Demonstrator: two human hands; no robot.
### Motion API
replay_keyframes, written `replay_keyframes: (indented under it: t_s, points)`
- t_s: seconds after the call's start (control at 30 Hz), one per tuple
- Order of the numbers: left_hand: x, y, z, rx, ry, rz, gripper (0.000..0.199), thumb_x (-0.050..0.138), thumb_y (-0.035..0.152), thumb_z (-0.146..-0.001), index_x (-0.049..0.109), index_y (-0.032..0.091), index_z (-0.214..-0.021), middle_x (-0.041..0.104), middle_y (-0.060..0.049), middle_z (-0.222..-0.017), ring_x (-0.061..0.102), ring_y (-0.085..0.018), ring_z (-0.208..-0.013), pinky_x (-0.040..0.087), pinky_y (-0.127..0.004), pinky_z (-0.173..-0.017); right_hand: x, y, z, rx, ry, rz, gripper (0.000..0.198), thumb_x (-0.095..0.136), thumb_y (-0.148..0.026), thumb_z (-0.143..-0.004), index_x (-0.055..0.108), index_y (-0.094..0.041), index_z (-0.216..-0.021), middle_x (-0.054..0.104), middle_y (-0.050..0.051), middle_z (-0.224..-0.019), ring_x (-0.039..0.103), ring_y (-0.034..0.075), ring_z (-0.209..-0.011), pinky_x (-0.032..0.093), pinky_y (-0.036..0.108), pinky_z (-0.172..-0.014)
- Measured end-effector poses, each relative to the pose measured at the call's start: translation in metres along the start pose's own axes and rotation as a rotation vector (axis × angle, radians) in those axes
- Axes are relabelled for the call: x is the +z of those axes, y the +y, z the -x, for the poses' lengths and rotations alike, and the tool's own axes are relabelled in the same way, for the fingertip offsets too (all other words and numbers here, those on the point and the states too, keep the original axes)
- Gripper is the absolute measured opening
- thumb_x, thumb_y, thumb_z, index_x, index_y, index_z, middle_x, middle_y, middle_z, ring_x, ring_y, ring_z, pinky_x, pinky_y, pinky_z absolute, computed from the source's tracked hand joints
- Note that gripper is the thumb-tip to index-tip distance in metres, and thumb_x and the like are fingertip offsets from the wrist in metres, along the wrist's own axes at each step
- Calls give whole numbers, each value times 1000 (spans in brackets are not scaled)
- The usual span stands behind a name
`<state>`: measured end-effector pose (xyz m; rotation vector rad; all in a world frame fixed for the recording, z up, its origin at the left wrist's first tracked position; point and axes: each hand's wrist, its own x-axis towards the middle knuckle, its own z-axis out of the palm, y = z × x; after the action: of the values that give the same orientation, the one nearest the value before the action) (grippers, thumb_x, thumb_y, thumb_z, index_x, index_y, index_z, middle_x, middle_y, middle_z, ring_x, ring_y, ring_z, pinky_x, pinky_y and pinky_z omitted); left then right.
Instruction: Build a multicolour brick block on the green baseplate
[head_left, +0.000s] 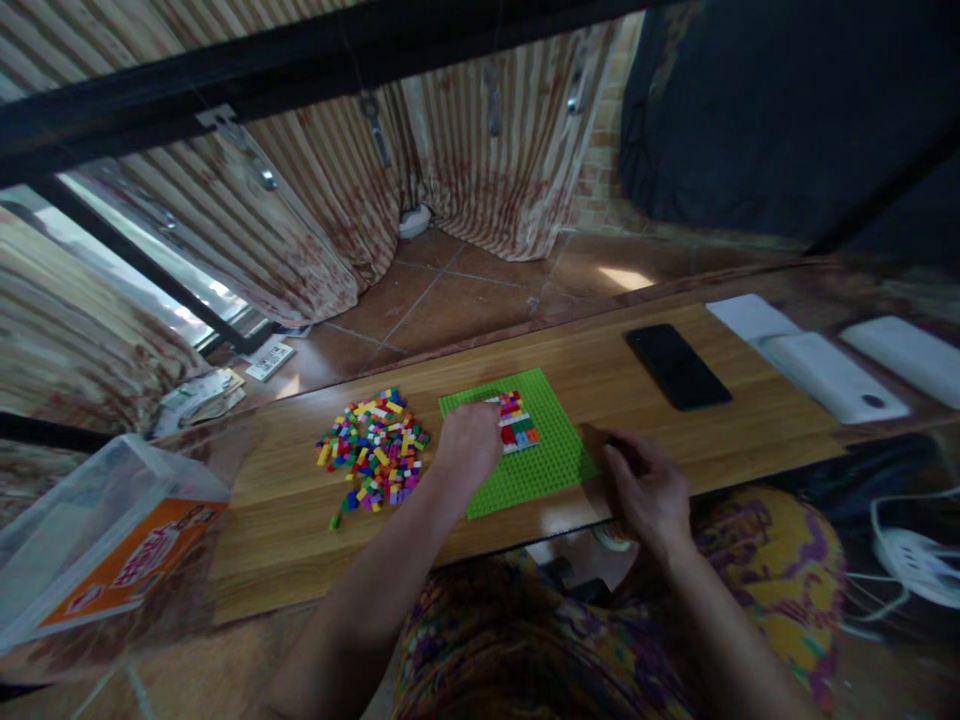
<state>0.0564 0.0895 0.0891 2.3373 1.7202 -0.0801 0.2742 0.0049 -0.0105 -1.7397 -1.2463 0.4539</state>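
A green studded baseplate (559, 440) lies on the wooden board. On its upper middle sits a block of coloured toy bricks (521, 425), in red, white, yellow, teal, blue and orange rows. My left hand (472, 440) is over the plate's left half, closed and against the left side of the built bricks; its fingertips and anything in them are hidden. My right hand (651, 495) rests by the plate's right edge, loosely curled, a dark gap between thumb and fingers, with nothing visible in it. Left of the plate lies a pile of loose bricks (379, 450).
The wooden board (292, 560) spans my lap area. A black phone (677, 367) lies right of the plate, and white boxes (836, 378) stand beyond it. A clear plastic tub (135, 540) with an orange label is at the left. A white power strip (919, 565) is lower right.
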Motion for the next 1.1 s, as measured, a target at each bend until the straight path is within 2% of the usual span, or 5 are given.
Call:
replay_keyframes:
  t_s: [0.1,0.3,0.73,1.1]
  points:
    - [0,2,3,-3,-5,-17,27,45,15,-88,72,15,-93,73,-12,-93,70,-23,-91,52,-32,-80,4,4,2,-88,65,38,35,56,-43,-88,70,-18,-107,71,9,-98,66,22,-87,53,37,-80]
    - [2,5,9,-39,9,7,27,45,13,-88,70,15,-99,72,-12,-98,70,-23,-92,53,-31,-82,9,2,5,-190,95,101,31,54,-38,-89,69,-17,-106,70,9,-93,65,21,-83,53,35,-77]
    - [5,-8,6,-77,56,149,24,50,22,-89,72,18,-96,75,-8,-95,69,-21,-92,51,-30,-83,11,4,4,-228,132,132,28,54,-37,-90,69,-17,-104,70,9,-91,65,21,-80,53,34,-73]
    - [-2,-6,0,-19,-26,-1,27,48,16,-84,73,15,-94,74,-13,-94,70,-24,-94,51,-33,-85,11,4,5,-217,123,98,28,54,-36,-90,69,-18,-105,70,9,-92,66,21,-82,54,35,-75]
